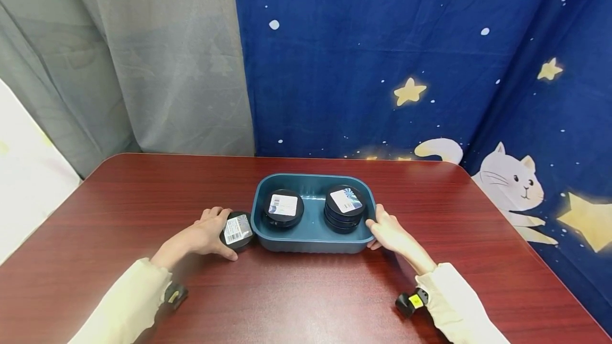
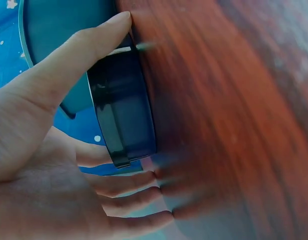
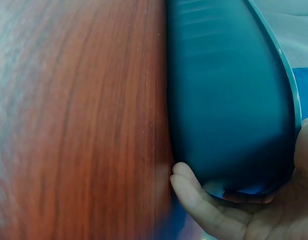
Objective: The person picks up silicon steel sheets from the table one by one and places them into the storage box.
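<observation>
Just left of the blue plastic bin (image 1: 306,246), a flat round black case (image 1: 237,229) with a white label rests on the table. My left hand (image 1: 209,234) holds it, thumb at the near side and fingers around the far side. In the left wrist view the thumb lies across the edge of the case (image 2: 124,105) and the other fingertips reach the tabletop. My right hand (image 1: 389,231) grips the bin's right end. In the right wrist view its fingers (image 3: 204,205) curl round the bin wall (image 3: 229,100) near the base, with the thumb at the rim.
Inside the bin, a labelled round black case (image 1: 283,207) sits on the left and a stack of similar cases (image 1: 343,208) on the right. The reddish-brown table (image 1: 306,301) ends at the back before a grey curtain (image 1: 177,57) and a blue starry curtain (image 1: 344,68).
</observation>
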`<move>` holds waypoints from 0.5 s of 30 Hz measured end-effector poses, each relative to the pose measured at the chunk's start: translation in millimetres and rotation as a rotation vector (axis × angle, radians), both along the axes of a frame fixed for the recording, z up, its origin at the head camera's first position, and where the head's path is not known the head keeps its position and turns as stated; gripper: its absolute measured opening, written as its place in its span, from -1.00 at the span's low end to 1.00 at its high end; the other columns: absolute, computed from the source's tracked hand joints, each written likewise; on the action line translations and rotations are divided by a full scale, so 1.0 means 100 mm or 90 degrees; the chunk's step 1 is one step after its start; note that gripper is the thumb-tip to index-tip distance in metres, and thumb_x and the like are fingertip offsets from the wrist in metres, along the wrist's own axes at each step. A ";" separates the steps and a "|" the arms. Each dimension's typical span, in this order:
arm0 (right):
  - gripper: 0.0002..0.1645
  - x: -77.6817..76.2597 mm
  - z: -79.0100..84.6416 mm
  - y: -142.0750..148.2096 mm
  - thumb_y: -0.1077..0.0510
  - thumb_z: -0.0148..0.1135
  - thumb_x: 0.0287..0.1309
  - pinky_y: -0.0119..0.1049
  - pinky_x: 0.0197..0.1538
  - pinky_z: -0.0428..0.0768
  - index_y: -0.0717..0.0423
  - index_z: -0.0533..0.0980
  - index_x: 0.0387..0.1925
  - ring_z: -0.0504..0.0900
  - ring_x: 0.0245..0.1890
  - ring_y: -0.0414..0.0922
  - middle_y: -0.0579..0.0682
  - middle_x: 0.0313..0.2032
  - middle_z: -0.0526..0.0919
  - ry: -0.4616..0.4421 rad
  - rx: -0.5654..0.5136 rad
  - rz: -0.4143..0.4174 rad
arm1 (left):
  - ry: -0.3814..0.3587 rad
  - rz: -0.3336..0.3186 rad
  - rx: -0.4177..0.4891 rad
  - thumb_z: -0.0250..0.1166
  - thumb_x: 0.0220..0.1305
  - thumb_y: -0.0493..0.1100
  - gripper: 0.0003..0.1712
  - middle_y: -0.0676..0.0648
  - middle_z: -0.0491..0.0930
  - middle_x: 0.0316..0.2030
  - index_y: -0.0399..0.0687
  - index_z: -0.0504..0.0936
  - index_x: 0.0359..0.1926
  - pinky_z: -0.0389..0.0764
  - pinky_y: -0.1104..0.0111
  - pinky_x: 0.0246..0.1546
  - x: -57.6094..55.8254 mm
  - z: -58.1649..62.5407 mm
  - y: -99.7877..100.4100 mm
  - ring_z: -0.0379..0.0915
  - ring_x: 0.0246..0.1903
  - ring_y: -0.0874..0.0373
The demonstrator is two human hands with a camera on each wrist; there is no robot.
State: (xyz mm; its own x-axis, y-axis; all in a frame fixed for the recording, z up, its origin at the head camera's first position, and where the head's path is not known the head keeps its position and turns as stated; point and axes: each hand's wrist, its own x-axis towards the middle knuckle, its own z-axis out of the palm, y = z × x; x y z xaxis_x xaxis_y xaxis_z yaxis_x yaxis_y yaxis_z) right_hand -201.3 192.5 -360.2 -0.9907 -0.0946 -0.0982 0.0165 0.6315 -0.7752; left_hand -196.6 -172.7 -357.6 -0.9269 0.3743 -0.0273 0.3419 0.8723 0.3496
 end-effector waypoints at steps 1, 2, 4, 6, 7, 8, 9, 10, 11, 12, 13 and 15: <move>-0.75 0.00 0.00 0.00 0.30 -0.17 0.14 -0.24 -0.61 0.59 0.39 0.16 -0.16 0.58 -0.71 -0.04 0.21 -0.57 0.50 0.000 0.001 0.001 | 0.002 -0.005 0.002 0.54 -0.54 0.05 0.11 -0.41 0.32 -0.09 -0.51 0.27 0.04 0.40 -0.11 -0.25 0.00 0.00 0.00 0.22 -0.09 -0.29; -0.75 0.00 0.00 0.00 0.30 -0.17 0.14 -0.24 -0.61 0.59 0.39 0.16 -0.16 0.58 -0.71 -0.04 0.20 -0.57 0.50 0.000 0.001 0.000 | 0.002 -0.010 0.004 0.54 -0.53 0.05 0.12 -0.40 0.33 -0.08 -0.51 0.26 0.05 0.40 -0.11 -0.24 -0.01 0.00 0.00 0.22 -0.09 -0.28; -0.76 0.00 0.00 0.00 0.30 -0.17 0.14 -0.24 -0.61 0.59 0.39 0.17 -0.17 0.58 -0.71 -0.04 0.21 -0.57 0.50 0.001 0.002 0.001 | 0.004 -0.021 0.014 0.53 -0.51 0.05 0.12 -0.39 0.35 -0.07 -0.53 0.25 0.05 0.40 -0.10 -0.22 -0.02 0.00 0.00 0.22 -0.09 -0.26; -0.76 0.00 0.00 0.00 0.30 -0.17 0.14 -0.24 -0.61 0.59 0.39 0.17 -0.17 0.58 -0.71 -0.05 0.21 -0.58 0.50 0.001 0.003 0.001 | 0.007 -0.031 0.024 0.53 -0.50 0.03 0.10 -0.36 0.37 -0.07 -0.54 0.25 0.05 0.40 -0.05 -0.19 -0.03 -0.01 0.00 0.23 -0.09 -0.25; -0.76 0.00 0.00 0.01 0.30 -0.17 0.14 -0.24 -0.61 0.59 0.39 0.17 -0.17 0.58 -0.71 -0.05 0.20 -0.58 0.50 0.001 0.004 0.001 | 0.011 -0.036 0.028 0.53 -0.49 0.02 0.09 -0.35 0.38 -0.09 -0.54 0.26 0.05 0.41 -0.02 -0.18 -0.04 -0.01 0.00 0.24 -0.09 -0.24; -0.76 0.00 0.00 0.01 0.30 -0.17 0.14 -0.24 -0.61 0.59 0.39 0.16 -0.17 0.58 -0.71 -0.05 0.20 -0.58 0.50 0.002 0.005 0.001 | 0.015 -0.040 0.033 0.54 -0.49 0.00 0.06 -0.33 0.40 -0.11 -0.53 0.28 0.03 0.41 0.02 -0.18 -0.04 -0.01 -0.01 0.25 -0.11 -0.22; -0.76 0.00 0.00 0.01 0.30 -0.17 0.14 -0.24 -0.61 0.59 0.39 0.16 -0.17 0.58 -0.71 -0.05 0.20 -0.58 0.50 0.002 0.006 0.002 | 0.021 -0.045 0.036 0.54 -0.50 -0.02 0.03 -0.31 0.42 -0.14 -0.52 0.29 0.01 0.42 0.05 -0.18 -0.05 -0.02 -0.01 0.26 -0.13 -0.20; -0.76 0.00 0.00 0.00 0.30 -0.17 0.14 -0.24 -0.61 0.59 0.39 0.16 -0.16 0.59 -0.71 -0.05 0.20 -0.58 0.50 0.002 0.007 0.002 | 0.028 -0.049 0.038 0.54 -0.50 -0.03 0.01 -0.28 0.43 -0.17 -0.51 0.31 -0.01 0.42 0.09 -0.19 -0.06 -0.02 -0.01 0.28 -0.15 -0.18; -0.76 0.00 0.00 0.00 0.30 -0.17 0.14 -0.24 -0.61 0.59 0.39 0.16 -0.16 0.58 -0.71 -0.05 0.20 -0.58 0.50 0.003 0.008 0.002 | 0.035 -0.054 0.041 0.54 -0.51 -0.05 -0.01 -0.26 0.44 -0.21 -0.50 0.32 -0.03 0.42 0.12 -0.20 -0.06 -0.02 -0.01 0.29 -0.17 -0.15; -0.76 0.00 0.00 0.00 0.30 -0.17 0.13 -0.24 -0.61 0.59 0.39 0.16 -0.17 0.58 -0.71 -0.05 0.20 -0.58 0.50 0.004 0.008 0.002 | 0.041 -0.057 0.042 0.54 -0.51 -0.06 -0.03 -0.24 0.44 -0.23 -0.49 0.33 -0.04 0.42 0.14 -0.21 -0.06 -0.02 -0.02 0.29 -0.19 -0.13; -0.76 0.00 0.00 0.00 0.30 -0.17 0.13 -0.24 -0.62 0.59 0.39 0.17 -0.17 0.58 -0.71 -0.05 0.20 -0.58 0.50 0.005 0.007 0.001 | 0.047 -0.061 0.042 0.54 -0.52 -0.07 -0.05 -0.23 0.44 -0.25 -0.49 0.33 -0.05 0.42 0.15 -0.23 -0.07 -0.02 -0.02 0.30 -0.21 -0.11; -0.76 0.00 0.00 0.00 0.30 -0.17 0.13 -0.24 -0.62 0.58 0.38 0.17 -0.18 0.58 -0.72 -0.05 0.20 -0.59 0.50 0.008 0.004 0.000 | 0.059 -0.069 0.045 0.54 -0.53 -0.10 -0.07 -0.20 0.44 -0.29 -0.49 0.34 -0.07 0.42 0.18 -0.25 -0.07 -0.03 -0.02 0.31 -0.26 -0.07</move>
State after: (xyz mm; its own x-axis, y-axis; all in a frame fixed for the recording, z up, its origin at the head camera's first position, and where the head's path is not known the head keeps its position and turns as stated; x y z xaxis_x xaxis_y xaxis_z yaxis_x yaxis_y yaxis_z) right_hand -201.5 192.5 -360.7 -0.9918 -0.0934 -0.0868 0.0075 0.6368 -0.7710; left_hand -203.3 -174.6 -360.3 -0.8787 0.4696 0.0859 0.4656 0.8034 0.3712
